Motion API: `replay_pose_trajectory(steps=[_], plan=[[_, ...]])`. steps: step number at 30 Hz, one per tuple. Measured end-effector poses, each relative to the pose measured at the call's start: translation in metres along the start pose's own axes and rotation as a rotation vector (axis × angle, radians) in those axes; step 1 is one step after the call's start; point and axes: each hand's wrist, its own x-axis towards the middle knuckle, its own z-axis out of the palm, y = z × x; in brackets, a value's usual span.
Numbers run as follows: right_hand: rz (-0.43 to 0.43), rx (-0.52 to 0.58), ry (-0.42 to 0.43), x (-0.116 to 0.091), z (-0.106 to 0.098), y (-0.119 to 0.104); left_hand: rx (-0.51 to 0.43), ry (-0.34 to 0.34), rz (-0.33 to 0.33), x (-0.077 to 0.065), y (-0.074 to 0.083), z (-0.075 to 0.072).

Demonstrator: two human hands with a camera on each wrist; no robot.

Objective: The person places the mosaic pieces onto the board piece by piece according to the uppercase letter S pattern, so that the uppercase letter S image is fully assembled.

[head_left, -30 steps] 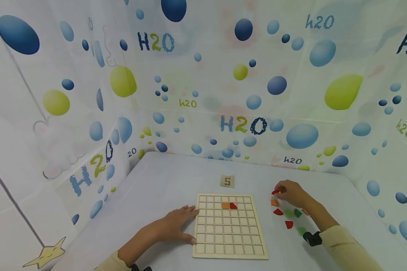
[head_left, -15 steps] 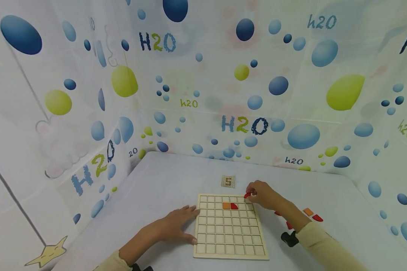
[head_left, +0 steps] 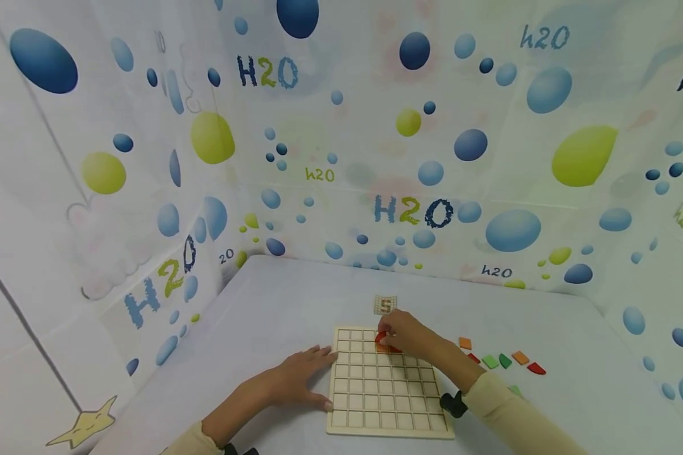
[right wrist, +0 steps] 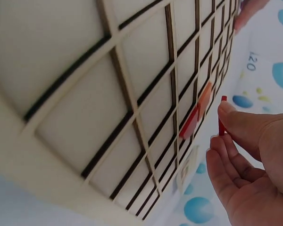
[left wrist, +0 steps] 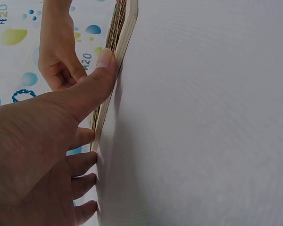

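A square wooden grid board (head_left: pixel 370 419) lies on the white table. My left hand (head_left: pixel 297 381) rests at its left edge, fingers spread and fairly straight; in the left wrist view the thumb (left wrist: pixel 105 58) touches the board's side. Over the upper rows, my right hand (head_left: pixel 408 335) pinches a thin red quarter-circle tile (right wrist: pixel 221 126) between thumb and fingers, held on edge just above the grid. Beneath it, an orange square tile (right wrist: pixel 204 100) and a red tile (right wrist: pixel 189 124) sit in neighbouring cells. The right hand partly covers both in the head view.
Behind the board lies a small card (head_left: pixel 384 304) with a gridded figure. Right of the board are loose tiles: orange squares (head_left: pixel 465 343), a light green one (head_left: pixel 491 361), a dark green one (head_left: pixel 505 361) and a red one (head_left: pixel 537 368). A printed curtain (head_left: pixel 341 189) encloses the table.
My right hand has carried the red tile leftward from the loose tiles to above the board's upper rows. The left hand stays at the board's edge.
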Motion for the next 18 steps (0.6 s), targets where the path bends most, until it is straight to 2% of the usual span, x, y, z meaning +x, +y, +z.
replay_pose_trajectory(steps=[7, 13, 18], plan=[[-0.05, -0.019, -0.03, 0.008, 0.011, -0.008, 0.014, 0.008, 0.002, 0.001, 0.0, 0.002], [-0.039, -0.066, -0.06, 0.009, 0.017, -0.01, 0.007, -0.001, 0.006, 0.001, 0.001, 0.002], [-0.07, -0.104, -0.056, 0.008, 0.018, -0.012, 0.026, -0.003, 0.014, 0.0, 0.001, 0.0]])
